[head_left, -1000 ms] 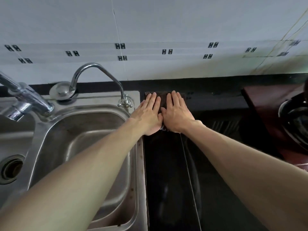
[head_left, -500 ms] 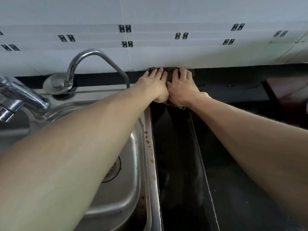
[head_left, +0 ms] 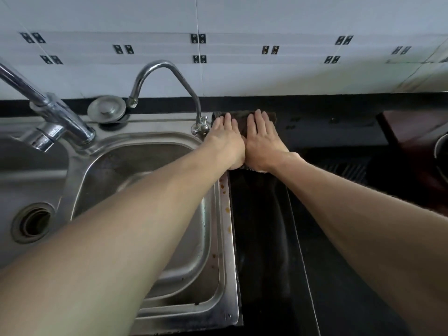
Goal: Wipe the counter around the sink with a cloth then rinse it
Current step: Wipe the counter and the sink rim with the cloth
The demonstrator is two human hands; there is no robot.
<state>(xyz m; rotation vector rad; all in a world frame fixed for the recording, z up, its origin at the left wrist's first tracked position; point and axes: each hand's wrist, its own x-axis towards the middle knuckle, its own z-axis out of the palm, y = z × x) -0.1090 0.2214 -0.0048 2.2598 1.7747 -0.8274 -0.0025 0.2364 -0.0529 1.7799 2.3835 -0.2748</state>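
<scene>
Both hands pressed flat, side by side, on the cloth [head_left: 243, 117]: left hand [head_left: 224, 141] just beside the small tap, right hand [head_left: 263, 139] touching it at the thumb side. Fingers stretched out and close together, palms down; nothing gripped, only pushed against the surface.

Cloth lying on the black counter [head_left: 315, 132], at the back right corner of the sink [head_left: 226, 238], near the dark strip under the tiled wall [head_left: 218, 76]. Mostly hidden under the hands; only the far edge and a bit of a pale, frayed near edge visible. Dark brown in colour, seemingly folded to a thick pad, hard to separate from the dark counter.

Wiping step probably in progress, rinsing not yet begun. To do it well: keep even pressure through both palms, pull toward the body in one long straight stroke, overlap the strokes, keep the cloth flat so that it does not roll up. Worth including the steel rim of the sink, where several orange-brown spots [head_left: 228, 209] sit. Care needed near the small tap [head_left: 201, 127], so as not to knock the left hand on it.
</scene>
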